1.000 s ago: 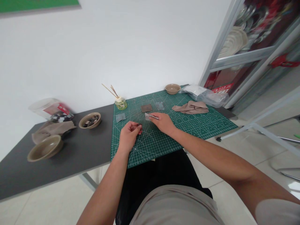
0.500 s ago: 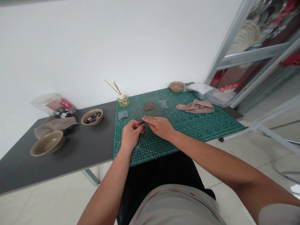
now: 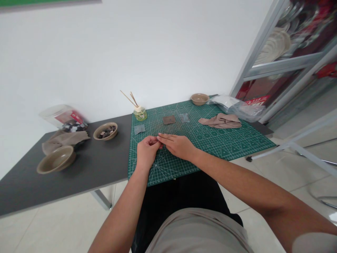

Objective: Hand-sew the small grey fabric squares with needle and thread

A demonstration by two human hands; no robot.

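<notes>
My left hand is closed in a pinch over the front part of the green cutting mat. A small dark piece is in its fingertips, now mostly hidden behind fingers. My right hand comes in from the right, its fingers stretched out and their tips meeting the left fingertips; its thumb is hidden. Beyond the hands lie a flat brown square, a small clear packet to its right and another clear packet to its left.
A reed diffuser stands at the mat's back left. Left on the dark table are a bowl of dark chips, a tilted bowl, a cloth and a clear jar. Rightward sit a bowl, brown cloth and plastic bag.
My right fingers have moved slightly left and down over the left fingertips, covering the dark piece that showed before. The view has shifted slightly.
</notes>
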